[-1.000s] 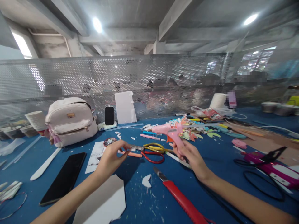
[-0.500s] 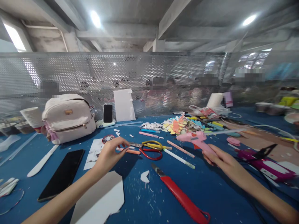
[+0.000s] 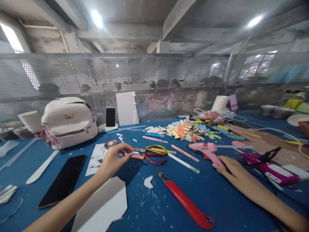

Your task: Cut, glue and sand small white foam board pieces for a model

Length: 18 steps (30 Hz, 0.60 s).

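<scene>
Over the left-middle of the blue table, my left hand (image 3: 116,159) has thumb and forefinger drawn together in a pinch. Anything between the fingertips is too small to make out. Just beyond them lie scissors (image 3: 154,150) with one yellow and one red handle loop. My right hand (image 3: 229,169) is closed around the handle end of a pink hot glue gun (image 3: 205,149), whose nozzle points left, with a clear glue stick out of its back. Between my arms lie a red utility knife (image 3: 185,199) and a small white scrap (image 3: 148,182). White board (image 3: 103,206) lies under my left forearm.
A black phone (image 3: 62,180) and a pale backpack (image 3: 70,124) are on the left. Several markers (image 3: 184,162) and a heap of coloured paper pieces (image 3: 184,129) lie mid-table. At right is a magenta device (image 3: 275,169) with cables. A perforated metal screen (image 3: 135,77) stands behind.
My right hand and the glue gun have shifted slightly right and lower, and the glue stick has swung with it. My left hand keeps its pinch almost in place. The view has turned slightly.
</scene>
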Tool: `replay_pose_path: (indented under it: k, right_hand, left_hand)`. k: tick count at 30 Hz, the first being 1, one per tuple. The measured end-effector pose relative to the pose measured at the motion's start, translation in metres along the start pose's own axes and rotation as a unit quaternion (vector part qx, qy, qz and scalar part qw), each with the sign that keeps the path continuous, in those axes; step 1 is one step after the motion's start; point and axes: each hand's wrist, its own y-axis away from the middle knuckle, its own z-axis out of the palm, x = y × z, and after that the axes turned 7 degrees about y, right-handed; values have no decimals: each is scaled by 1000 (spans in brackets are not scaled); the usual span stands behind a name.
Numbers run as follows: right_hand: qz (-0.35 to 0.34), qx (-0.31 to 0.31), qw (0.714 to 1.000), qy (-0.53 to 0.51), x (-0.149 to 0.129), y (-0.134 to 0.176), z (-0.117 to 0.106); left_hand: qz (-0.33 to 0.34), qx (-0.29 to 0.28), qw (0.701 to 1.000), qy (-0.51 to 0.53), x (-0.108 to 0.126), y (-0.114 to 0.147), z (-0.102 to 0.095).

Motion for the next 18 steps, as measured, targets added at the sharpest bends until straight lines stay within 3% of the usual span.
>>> replay_pose_path:
  k: [3,7,14,18]
  right_hand:
    - [-19,-79,997,-12,3,5,-8]
    - [-6,-103,995,-4,4,9,-18]
    - [-53,-27,994,93,-25,27,-38]
    - [-110,-34,993,4,-68,32,-56]
  left_hand:
    - [-19,-3,1000,12,0,-1,-1]
    - [-35,-3,999,20,0,-1,-3]
    - [-38,-4,999,30,2,-1,-4]
    - [-36,-3,999,38,4,-1,-3]
